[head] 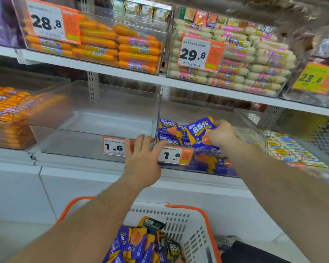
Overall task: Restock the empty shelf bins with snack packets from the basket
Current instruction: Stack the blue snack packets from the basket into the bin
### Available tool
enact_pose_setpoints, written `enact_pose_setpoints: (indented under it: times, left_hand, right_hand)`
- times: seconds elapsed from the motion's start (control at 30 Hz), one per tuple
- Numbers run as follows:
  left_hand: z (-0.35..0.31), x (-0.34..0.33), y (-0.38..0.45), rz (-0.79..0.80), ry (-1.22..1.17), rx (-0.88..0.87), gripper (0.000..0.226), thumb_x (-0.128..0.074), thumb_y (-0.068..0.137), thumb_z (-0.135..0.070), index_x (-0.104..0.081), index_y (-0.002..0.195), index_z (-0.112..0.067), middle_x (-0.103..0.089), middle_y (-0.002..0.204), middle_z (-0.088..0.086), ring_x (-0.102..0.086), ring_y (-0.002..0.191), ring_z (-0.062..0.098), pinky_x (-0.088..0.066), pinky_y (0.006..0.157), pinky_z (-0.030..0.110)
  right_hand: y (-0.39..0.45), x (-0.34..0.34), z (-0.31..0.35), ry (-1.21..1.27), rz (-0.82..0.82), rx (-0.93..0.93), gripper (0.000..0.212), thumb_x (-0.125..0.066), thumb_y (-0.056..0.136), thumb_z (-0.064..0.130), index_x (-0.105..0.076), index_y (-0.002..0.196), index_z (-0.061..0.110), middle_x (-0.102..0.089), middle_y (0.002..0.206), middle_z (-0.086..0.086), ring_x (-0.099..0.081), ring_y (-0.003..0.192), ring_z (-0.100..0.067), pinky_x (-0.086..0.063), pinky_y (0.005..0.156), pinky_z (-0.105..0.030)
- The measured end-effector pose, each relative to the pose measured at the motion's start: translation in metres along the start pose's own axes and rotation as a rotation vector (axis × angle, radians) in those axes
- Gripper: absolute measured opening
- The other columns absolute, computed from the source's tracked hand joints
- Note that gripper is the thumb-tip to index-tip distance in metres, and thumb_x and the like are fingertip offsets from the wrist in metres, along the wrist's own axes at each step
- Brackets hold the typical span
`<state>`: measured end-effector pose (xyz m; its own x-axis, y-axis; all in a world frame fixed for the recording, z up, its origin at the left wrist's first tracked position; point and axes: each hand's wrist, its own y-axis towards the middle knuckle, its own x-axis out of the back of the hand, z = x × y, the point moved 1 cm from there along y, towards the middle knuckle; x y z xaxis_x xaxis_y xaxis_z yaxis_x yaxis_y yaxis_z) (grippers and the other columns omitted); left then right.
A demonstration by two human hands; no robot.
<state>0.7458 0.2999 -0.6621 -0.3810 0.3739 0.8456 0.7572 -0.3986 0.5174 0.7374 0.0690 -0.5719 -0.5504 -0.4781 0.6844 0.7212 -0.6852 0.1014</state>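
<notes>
At centre right of the frame, the person's right hand (221, 133) pinches a blue-and-orange snack packet (199, 130) marked "85%", holding it tilted over the clear shelf bin (254, 128) on the lower shelf. That bin already holds several matching packets (169, 130), piled against its left wall and front (more show dimly through the clear front panel). A price tag reading 1.6 (176, 155) is fixed to its front.

The left hand (142, 160), in the middle of the frame, has its fingers spread and straight, the fingertips resting on the front edge where this bin meets the empty clear bin (95, 130) just to its left. That empty bin carries its own 1.6 price tag (113, 147), partly covered by the hand.

At the bottom centre sits a white basket (179, 223) with orange handles (207, 221), holding more blue-and-orange packets (133, 245) and a few dark ones (174, 249).

On the upper shelf, a bin of orange sausage sticks (122, 48) at upper left bears a 28.8 tag (47, 21), and one of white sausage sticks (254, 65) at upper right bears a 29.8 tag (196, 54).
</notes>
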Motion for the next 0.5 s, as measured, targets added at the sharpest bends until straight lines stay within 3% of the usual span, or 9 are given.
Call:
enact_pose_setpoints:
  times: [0.1,0.2,0.3,0.37,0.4,0.43,0.5]
  left_hand:
    - [-0.005,0.001,-0.002,-0.038,-0.028,0.008,0.078,-0.071,0.05,-0.019,-0.058,0.127,-0.026,-0.059,0.117,0.009,-0.049,0.12,0.037,-0.014,0.105,0.06]
    - [-0.002,-0.003,-0.002,-0.054,-0.014,0.0,0.079,-0.071,0.054,-0.021,-0.055,0.131,-0.027,-0.057,0.12,0.009,-0.045,0.124,0.036,-0.012,0.107,0.061]
    - [-0.003,0.0,-0.002,0.016,-0.012,0.017,0.08,-0.068,0.067,-0.024,-0.042,0.142,-0.031,-0.046,0.135,0.007,-0.03,0.137,0.032,-0.002,0.112,0.059]
    - [-0.004,0.005,-0.003,0.061,-0.003,0.028,0.08,-0.063,0.076,-0.028,-0.028,0.148,-0.035,-0.035,0.144,0.004,-0.016,0.143,0.029,0.007,0.114,0.057]
    - [-0.005,0.006,-0.003,0.078,0.01,0.029,0.081,-0.061,0.079,-0.029,-0.022,0.15,-0.036,-0.03,0.147,0.003,-0.011,0.144,0.028,0.009,0.114,0.056]
    - [-0.006,0.007,-0.003,0.094,0.021,0.027,0.082,-0.06,0.081,-0.03,-0.018,0.15,-0.037,-0.026,0.15,0.003,-0.006,0.145,0.028,0.01,0.114,0.056]
    - [-0.007,0.009,-0.002,0.125,0.01,0.024,0.086,-0.06,0.082,-0.03,-0.01,0.152,-0.038,-0.016,0.155,0.005,0.004,0.148,0.029,0.015,0.114,0.055]
  right_hand:
    - [-0.007,-0.004,0.003,-0.439,0.136,0.016,0.007,-0.055,0.091,0.011,-0.059,0.089,0.006,-0.057,0.097,-0.008,-0.059,0.093,-0.026,-0.051,0.079,-0.032]
    - [-0.018,-0.007,0.015,-0.634,0.231,0.063,0.032,-0.049,0.099,0.024,-0.046,0.069,0.013,-0.047,0.079,-0.004,-0.051,0.083,-0.02,-0.044,0.079,-0.028]
    - [-0.02,-0.009,0.02,-0.883,0.385,0.11,0.036,-0.048,0.099,0.044,-0.063,0.096,0.012,-0.055,0.09,-0.007,-0.049,0.084,-0.02,-0.044,0.079,-0.026]
    - [-0.026,-0.014,0.019,-0.918,0.483,0.112,0.026,-0.049,0.101,0.032,-0.062,0.105,0.01,-0.055,0.092,-0.01,-0.054,0.075,-0.02,-0.049,0.065,-0.015]
    - [-0.026,-0.015,0.018,-0.772,0.49,0.05,0.016,-0.05,0.1,0.022,-0.058,0.096,0.009,-0.053,0.085,-0.009,-0.057,0.065,-0.019,-0.048,0.054,-0.012]
    - [-0.026,-0.015,0.019,-0.734,0.519,0.017,0.017,-0.05,0.1,0.019,-0.054,0.087,0.008,-0.05,0.081,-0.009,-0.058,0.062,-0.018,-0.049,0.054,-0.012]
    - [-0.022,-0.016,0.015,-0.603,0.383,-0.021,0.019,-0.05,0.099,0.026,-0.055,0.089,0.01,-0.049,0.079,-0.007,-0.056,0.076,-0.02,-0.053,0.075,-0.019]
